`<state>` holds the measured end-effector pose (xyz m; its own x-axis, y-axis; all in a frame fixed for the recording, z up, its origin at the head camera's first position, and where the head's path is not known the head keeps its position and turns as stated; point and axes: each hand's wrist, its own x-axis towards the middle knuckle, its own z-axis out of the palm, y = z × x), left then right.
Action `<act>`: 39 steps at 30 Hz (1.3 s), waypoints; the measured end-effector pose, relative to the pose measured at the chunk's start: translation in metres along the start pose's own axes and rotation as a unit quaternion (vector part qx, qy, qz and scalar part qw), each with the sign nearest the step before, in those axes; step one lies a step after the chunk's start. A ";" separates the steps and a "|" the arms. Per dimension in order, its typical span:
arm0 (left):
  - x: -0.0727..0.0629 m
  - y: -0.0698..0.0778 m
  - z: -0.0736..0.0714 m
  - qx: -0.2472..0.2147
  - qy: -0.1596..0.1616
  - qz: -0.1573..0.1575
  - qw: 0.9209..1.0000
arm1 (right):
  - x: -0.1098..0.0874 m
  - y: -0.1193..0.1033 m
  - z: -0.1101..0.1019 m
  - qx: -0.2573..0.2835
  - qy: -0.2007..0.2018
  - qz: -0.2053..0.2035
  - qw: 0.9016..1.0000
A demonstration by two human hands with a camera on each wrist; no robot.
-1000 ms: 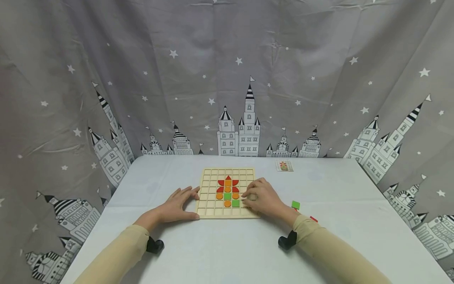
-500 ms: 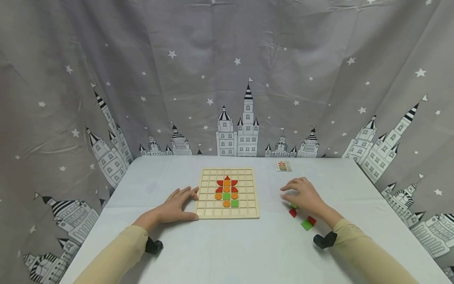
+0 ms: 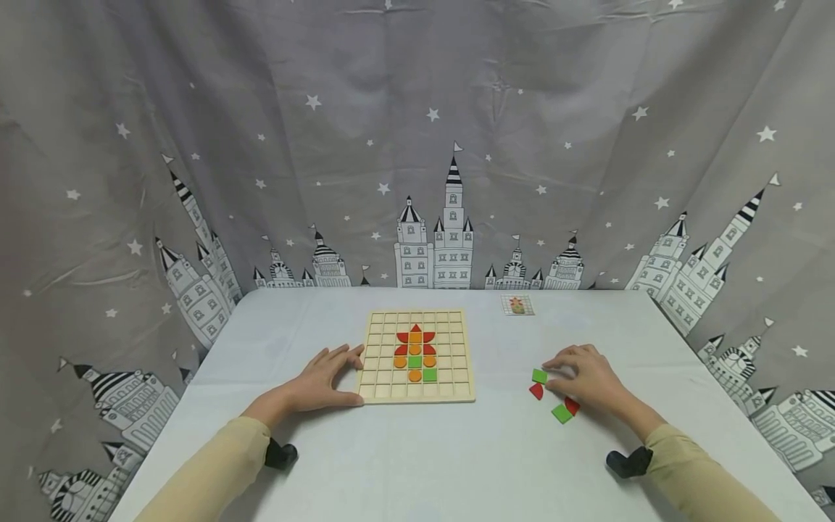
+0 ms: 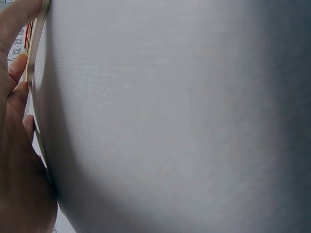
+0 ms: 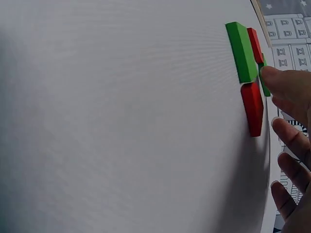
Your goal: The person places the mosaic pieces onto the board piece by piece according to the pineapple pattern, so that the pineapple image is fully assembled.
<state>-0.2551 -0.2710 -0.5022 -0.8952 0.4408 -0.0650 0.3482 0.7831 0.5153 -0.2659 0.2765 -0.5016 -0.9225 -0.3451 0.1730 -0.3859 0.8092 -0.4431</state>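
A wooden grid board (image 3: 450,391) lies on the table, with red, orange and green tiles set in its middle squares. My left hand (image 3: 320,380) rests against the board's left side, the thumb by its front corner; in the left wrist view, the fingers (image 4: 18,68) touch the board's edge. To the right, my right hand (image 3: 587,377) hovers beside a small group of loose tiles: a green square (image 3: 539,376), a red rounded tile (image 3: 536,391), another green square (image 3: 562,414) and a second red tile (image 3: 572,406). Its thumb and fingers are apart, nothing between them.
A small pattern card (image 3: 518,305) lies toward the back of the white table (image 3: 417,464), right of the board. A grey curtain (image 3: 548,94) printed with castles and stars hangs behind the table.
My right hand has moved from the board rightward and then down to the loose tiles, which are now uncovered. The left hand stays at the board's edge.
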 end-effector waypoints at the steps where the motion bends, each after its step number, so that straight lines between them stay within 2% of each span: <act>1: 0.000 0.000 0.000 -0.001 0.000 -0.001 1.000 | 0.000 0.000 0.001 0.000 0.000 0.001 1.000; 11: -0.002 0.000 0.001 -0.003 0.000 0.003 1.000 | -0.001 -0.003 0.006 0.012 0.005 0.023 1.000; 23: -0.001 0.000 0.001 -0.007 0.002 0.004 1.000 | 0.001 -0.005 0.008 0.013 0.020 0.023 0.999; 31: 0.000 -0.001 0.001 -0.005 0.004 0.005 1.000 | 0.011 -0.010 0.006 -0.043 0.039 -0.042 0.997; 35: 0.001 -0.001 0.000 -0.006 0.004 0.008 1.000 | 0.023 -0.024 0.004 -0.031 0.042 -0.058 0.997; 39: 0.001 -0.001 -0.001 -0.008 0.004 0.010 1.000 | 0.040 -0.049 0.007 -0.013 0.031 -0.066 0.997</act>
<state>-0.2561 -0.2715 -0.5018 -0.8903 0.4530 -0.0465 0.3624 0.7666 0.5301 -0.2840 0.2200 -0.4789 -0.8624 -0.4203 0.2820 -0.5034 0.7708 -0.3906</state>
